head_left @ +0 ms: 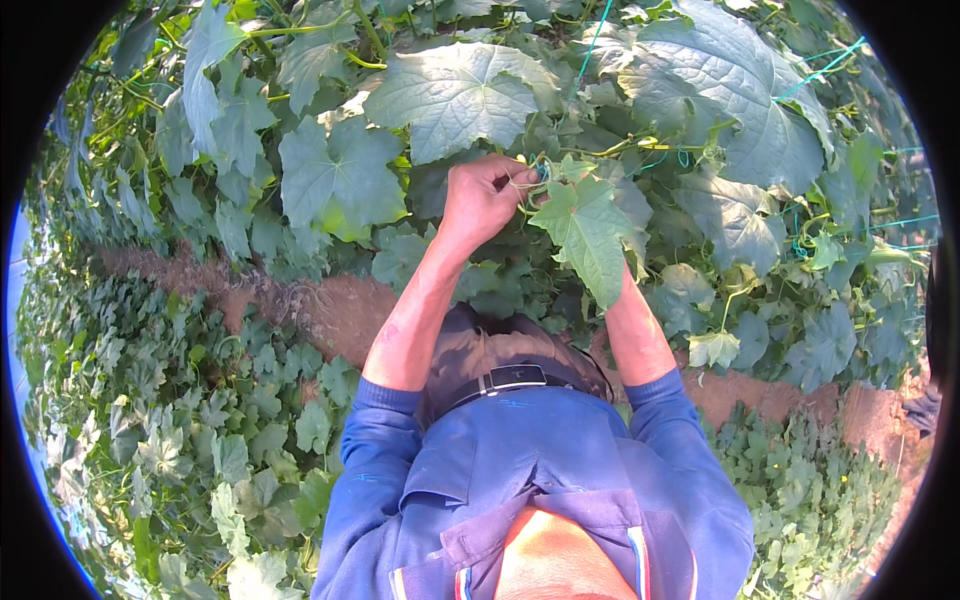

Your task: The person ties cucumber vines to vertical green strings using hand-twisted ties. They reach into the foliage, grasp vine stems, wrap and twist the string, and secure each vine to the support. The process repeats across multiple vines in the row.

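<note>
My left hand (484, 196) is raised in front of me, thumb and fingertips pinched on a vine shoot (546, 166) with thin curling tendrils. A bit of blue-green twine shows right at those fingertips. From the shoot hangs a bright green lobed leaf (585, 221). This leaf covers my right hand, and only my right forearm (637, 334) comes out below it, so the fingers' state is hidden. Just beyond my left hand spreads a broad, pale-lit vine leaf (465, 94).
Blue-green twine (592, 49) runs up through the foliage, with more strands (821, 69) at the right. Dense leafy vines fill the front. A bare soil path (349, 311) crosses by my legs, with another leafy row (247, 427) behind. A dark shoe (922, 411) shows at the right edge.
</note>
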Available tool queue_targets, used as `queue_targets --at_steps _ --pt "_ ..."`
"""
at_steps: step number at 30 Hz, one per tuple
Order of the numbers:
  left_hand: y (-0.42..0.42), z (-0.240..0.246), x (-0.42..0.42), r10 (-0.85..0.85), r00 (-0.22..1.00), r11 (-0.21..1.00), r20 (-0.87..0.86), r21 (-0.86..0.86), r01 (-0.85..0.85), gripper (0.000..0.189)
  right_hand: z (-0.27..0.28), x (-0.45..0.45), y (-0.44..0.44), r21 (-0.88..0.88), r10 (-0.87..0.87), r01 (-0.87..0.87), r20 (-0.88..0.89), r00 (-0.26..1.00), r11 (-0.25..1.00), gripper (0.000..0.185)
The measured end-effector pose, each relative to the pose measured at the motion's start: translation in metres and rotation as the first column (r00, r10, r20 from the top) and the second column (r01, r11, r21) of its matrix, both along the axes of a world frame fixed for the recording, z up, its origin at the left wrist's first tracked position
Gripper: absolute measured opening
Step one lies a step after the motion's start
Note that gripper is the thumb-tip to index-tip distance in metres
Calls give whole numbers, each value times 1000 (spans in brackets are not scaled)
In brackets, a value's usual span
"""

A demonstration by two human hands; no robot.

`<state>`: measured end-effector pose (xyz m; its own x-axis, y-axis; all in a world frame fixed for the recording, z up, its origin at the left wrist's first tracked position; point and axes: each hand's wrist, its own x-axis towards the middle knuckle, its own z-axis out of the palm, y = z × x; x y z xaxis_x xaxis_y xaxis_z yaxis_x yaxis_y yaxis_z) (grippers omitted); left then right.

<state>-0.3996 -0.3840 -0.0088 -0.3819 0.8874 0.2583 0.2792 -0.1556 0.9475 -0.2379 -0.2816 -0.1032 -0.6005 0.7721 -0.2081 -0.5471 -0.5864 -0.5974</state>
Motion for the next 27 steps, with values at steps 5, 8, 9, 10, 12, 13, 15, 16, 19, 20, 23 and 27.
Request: queue_targets --at_steps 5,8,9,10,12,13,15,16,19,20,23,27 --pt "1 -6 -4 -3 997 999 71 -44 6 12 10 8 -40 275 -61 17 155 986 961 32" --pt "2 -8 -7 -43 996 997 78 -68 48 14 15 -9 -56 519 -156 -122 459 874 846 26" --pt "2 -9 -7 -40 996 989 77 -142 51 15 17 -10 -58 615 -244 -263 616 749 743 23" --pt "2 -9 -8 -65 995 995 73 -77 70 16 17 -12 -58 639 -354 -421 737 576 644 22" --pt "-3 -8 -5 -81 993 991 92 -96 89 18 14 -14 -52 774 -512 -391 627 587 498 19" --pt "-6 -6 -3 -58 998 997 -20 -55 57 20 12 -15 -49 824 -584 -377 567 581 424 19" --pt "-11 -1 -1 23 967 997 -255 73 -5 25 7 -9 -46 583 -332 -266 717 614 767 23" --pt "-16 3 0 12 962 997 -272 76 9 28 4 -7 -44 623 -362 -291 706 609 726 23" --pt "-31 24 -4 18 899 997 -438 79 18 23 -2 -15 -48 572 -348 -80 598 721 816 18" --pt "-36 34 -7 9 902 996 -431 85 31 21 -2 -15 -52 504 -311 -100 665 679 858 15" --pt "-39 68 -18 56 900 989 -432 151 10 15 9 -18 -74 552 -260 -189 633 729 812 12" --pt "-25 122 -46 222 844 925 -489 380 -23 14 46 -33 -100 742 -344 -392 624 702 544 12"
